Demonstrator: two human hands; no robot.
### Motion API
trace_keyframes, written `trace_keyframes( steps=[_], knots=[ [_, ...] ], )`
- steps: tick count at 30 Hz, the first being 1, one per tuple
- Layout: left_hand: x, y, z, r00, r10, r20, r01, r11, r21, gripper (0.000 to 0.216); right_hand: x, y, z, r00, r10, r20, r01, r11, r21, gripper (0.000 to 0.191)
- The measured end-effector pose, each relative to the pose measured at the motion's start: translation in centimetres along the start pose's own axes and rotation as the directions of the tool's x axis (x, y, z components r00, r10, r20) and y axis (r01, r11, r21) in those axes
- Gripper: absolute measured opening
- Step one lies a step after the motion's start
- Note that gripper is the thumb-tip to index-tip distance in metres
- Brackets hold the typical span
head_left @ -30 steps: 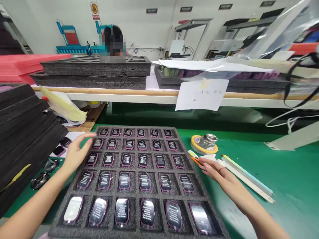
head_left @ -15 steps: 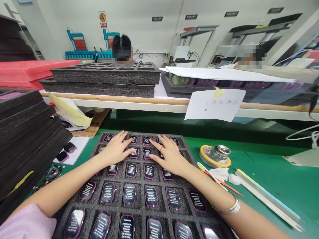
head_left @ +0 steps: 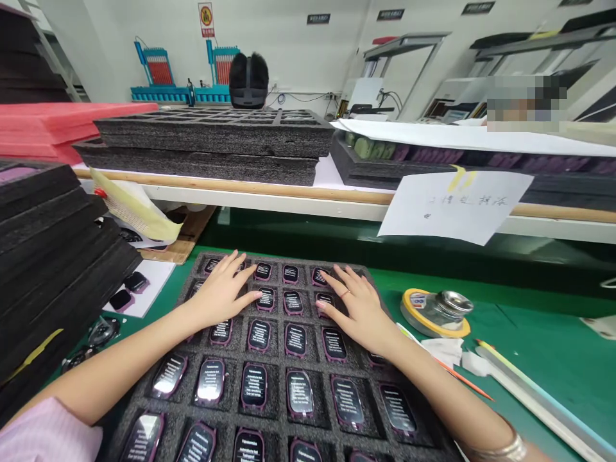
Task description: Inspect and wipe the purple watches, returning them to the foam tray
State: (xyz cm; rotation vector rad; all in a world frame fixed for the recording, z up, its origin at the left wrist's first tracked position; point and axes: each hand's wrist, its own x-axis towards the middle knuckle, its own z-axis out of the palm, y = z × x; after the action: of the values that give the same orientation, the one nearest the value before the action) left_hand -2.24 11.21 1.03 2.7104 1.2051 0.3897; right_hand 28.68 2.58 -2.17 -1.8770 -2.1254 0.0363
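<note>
Looking forward and down from the head camera, the left hand (head_left: 221, 292) and the right hand (head_left: 359, 305) lie well apart, palms down and fingers spread, over the far rows of a black foam tray (head_left: 283, 256). Neither hand is clamped on anything that can be seen. The tray sits on the green bench mat (head_left: 534, 314), its far edge toward the shelf, and its pockets hold pink-framed smartwatches (head_left: 295, 339), their dark screens printed with white text. As far as this view shows, every visible pocket holds a watch and none stands open (those under the palms can't be made out), so the tray looks full, with no gap left to fill. Past the right edge of the tray, a yellow-rimmed tape roll (head_left: 421, 314) holds a steel jar (head_left: 443, 308), with a white wipe (head_left: 443, 350) and an orange-tipped pen (head_left: 464, 378) just beside it. Off the left edge rises a stack of black foam trays (head_left: 52, 256), next to two loose smartwatches (head_left: 129, 290) on a white sheet (head_left: 154, 282). Farther off, a paper note (head_left: 455, 205) hangs from the shelf edge.
</note>
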Motion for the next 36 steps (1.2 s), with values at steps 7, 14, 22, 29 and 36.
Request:
trace_keyframes(
  steps=[7, 14, 22, 29, 36],
  knots=[
    [-0.7, -0.2, -0.4, 0.999, -0.003, 0.036, 0.003, 1.0, 0.002, 0.069, -0.5, 1.1, 0.6, 0.999, 0.021, -0.049, -0.022, 1.0, -0.014, 0.057],
    [-2.0, -1.8, -1.0, 0.997, -0.072, 0.007, 0.071, 0.994, 0.087, 0.07, 0.1, 0.4, 0.1, 0.998, 0.016, -0.062, -0.016, 1.0, 0.013, 0.056],
    [-3.9, -3.3, -1.7, 0.962, -0.043, -0.27, 0.02, 0.996, -0.087, 0.041, -2.2, 3.1, -0.3, 0.969, 0.17, -0.177, -0.163, 0.985, 0.054, 0.067],
    [-4.7, -5.3, -1.9, 0.901, -0.044, -0.432, -0.001, 0.995, -0.102, 0.023, -2.2, 4.0, 0.8, 0.957, 0.235, -0.173, -0.228, 0.972, 0.057, 0.065],
    [-4.6, -6.2, -1.2, 0.92, -0.03, -0.391, -0.003, 0.996, -0.085, 0.022, -1.1, 4.0, 0.2, 0.968, 0.21, -0.136, -0.2, 0.976, 0.08, 0.076]
  ],
)
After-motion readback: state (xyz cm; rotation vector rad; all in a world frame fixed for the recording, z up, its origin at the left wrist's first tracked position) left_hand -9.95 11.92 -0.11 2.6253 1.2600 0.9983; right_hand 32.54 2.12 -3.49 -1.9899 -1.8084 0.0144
